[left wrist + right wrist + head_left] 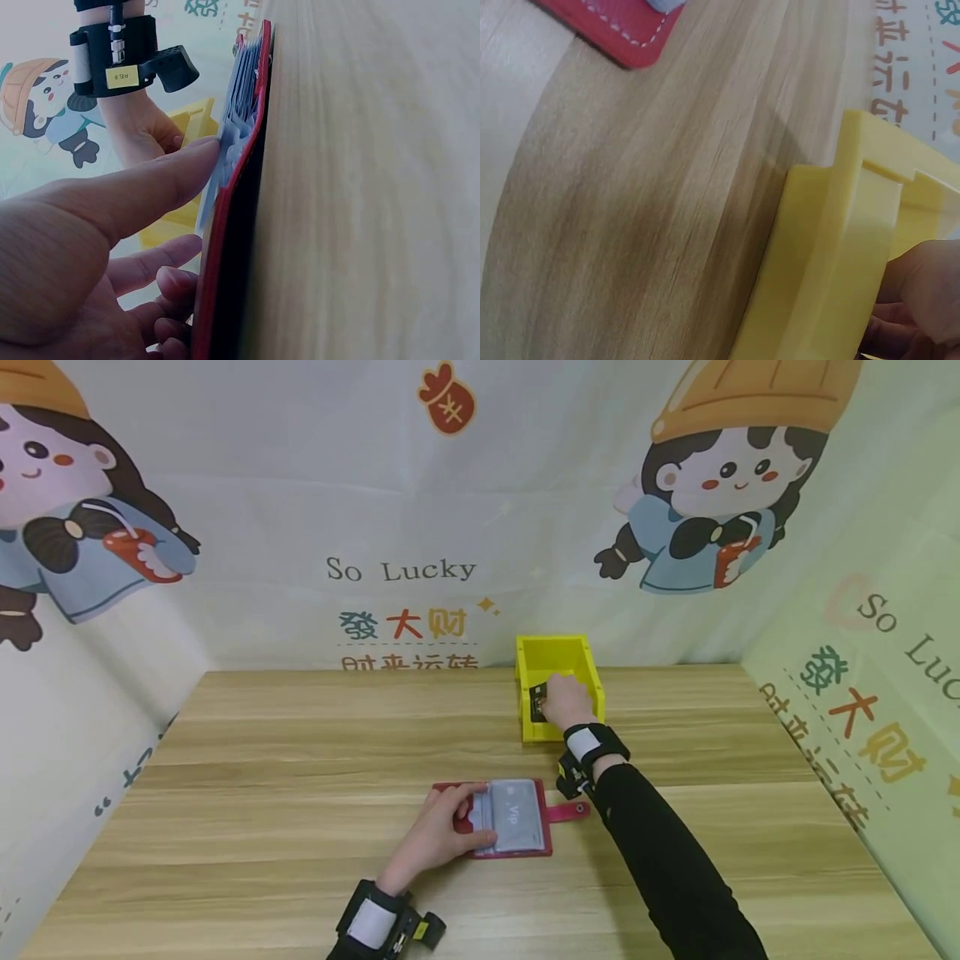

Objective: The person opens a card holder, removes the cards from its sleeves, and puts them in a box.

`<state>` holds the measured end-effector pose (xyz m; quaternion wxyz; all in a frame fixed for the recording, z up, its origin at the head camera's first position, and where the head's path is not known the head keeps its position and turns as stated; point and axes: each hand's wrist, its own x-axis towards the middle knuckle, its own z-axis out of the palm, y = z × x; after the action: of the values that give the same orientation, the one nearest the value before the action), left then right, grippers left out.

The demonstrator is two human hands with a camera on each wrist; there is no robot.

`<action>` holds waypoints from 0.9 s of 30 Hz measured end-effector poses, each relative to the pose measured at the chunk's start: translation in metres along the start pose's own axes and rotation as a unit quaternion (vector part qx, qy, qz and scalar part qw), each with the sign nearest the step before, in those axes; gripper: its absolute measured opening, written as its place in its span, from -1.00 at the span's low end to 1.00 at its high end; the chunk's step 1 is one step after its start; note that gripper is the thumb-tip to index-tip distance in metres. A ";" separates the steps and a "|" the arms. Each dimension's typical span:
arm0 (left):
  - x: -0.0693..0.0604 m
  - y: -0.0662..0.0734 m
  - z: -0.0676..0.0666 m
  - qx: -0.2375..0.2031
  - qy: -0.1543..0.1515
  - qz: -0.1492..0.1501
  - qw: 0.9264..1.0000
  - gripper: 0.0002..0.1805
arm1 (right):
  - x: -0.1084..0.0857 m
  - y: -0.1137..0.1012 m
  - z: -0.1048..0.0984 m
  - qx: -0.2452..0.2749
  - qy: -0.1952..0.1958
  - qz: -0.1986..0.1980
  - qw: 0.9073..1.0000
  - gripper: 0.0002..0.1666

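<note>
Back cloth: "So Lucky" in gray, then 發大财 in blue-green, red and gold, then brown 时来运转, cut off at the bottom.
Red bag drawn there: a gold money sign, ¥.
Right cloth: the same words, slanted; "So Luc" runs off the edge.
Clear page in the red card book: "Vip" in white.
Yellow sticker by the right wrist: tiny marks, too blurry to read.
</note>
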<state>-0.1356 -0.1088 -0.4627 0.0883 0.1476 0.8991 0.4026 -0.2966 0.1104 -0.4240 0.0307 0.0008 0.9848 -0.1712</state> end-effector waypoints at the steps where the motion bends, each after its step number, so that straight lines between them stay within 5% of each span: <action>1: 0.000 0.000 0.000 0.002 0.000 0.000 1.000 -0.28 | 0.000 0.000 0.000 0.000 -0.003 0.004 1.000 -0.80; 15: -0.002 0.002 -0.001 -0.002 -0.002 -0.002 1.000 -0.27 | 0.004 -0.003 0.001 -0.011 -0.017 0.038 0.999 -0.76; 27: -0.002 0.002 -0.001 0.000 0.000 -0.001 1.000 -0.27 | 0.004 0.000 0.003 -0.004 -0.011 0.024 1.000 -0.75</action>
<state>-0.1337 -0.1089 -0.4607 0.0888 0.1464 0.8992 0.4026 -0.3003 0.1092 -0.4274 0.0454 0.0227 0.9847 -0.1669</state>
